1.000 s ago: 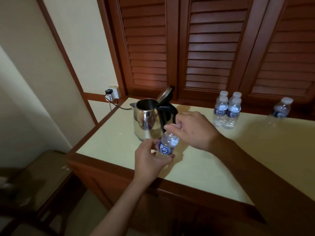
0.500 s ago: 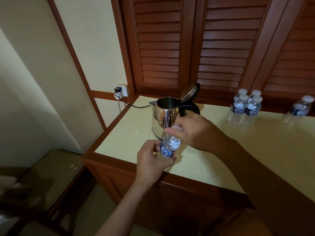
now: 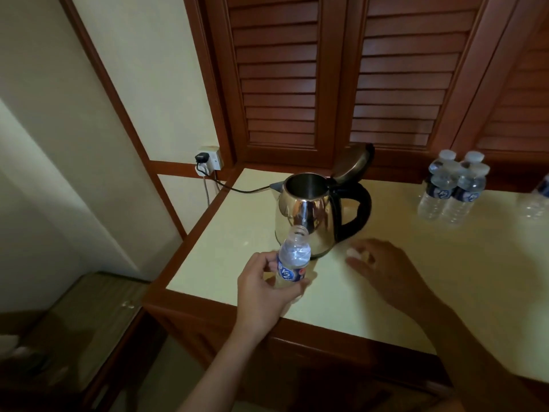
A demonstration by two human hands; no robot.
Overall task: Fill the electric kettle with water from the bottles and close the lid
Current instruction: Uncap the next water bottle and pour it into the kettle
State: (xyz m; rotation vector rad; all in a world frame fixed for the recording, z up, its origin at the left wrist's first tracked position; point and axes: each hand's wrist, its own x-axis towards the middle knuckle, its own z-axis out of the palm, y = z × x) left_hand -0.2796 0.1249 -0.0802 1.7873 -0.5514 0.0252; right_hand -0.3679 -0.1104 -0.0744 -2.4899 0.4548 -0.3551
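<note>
Left hand point(image 3: 264, 289) grips the uncapped bottle point(image 3: 294, 258) round its label, at the kettle's point(image 3: 300, 215) 6 o'clock. Light, thin plastic, likely to buckle and spurt if squeezed: hold mid-body, gently. Right hand point(image 3: 383, 272) lies at 4 o'clock over the cap point(image 3: 354, 253); whether it pinches it I cannot tell.
</note>
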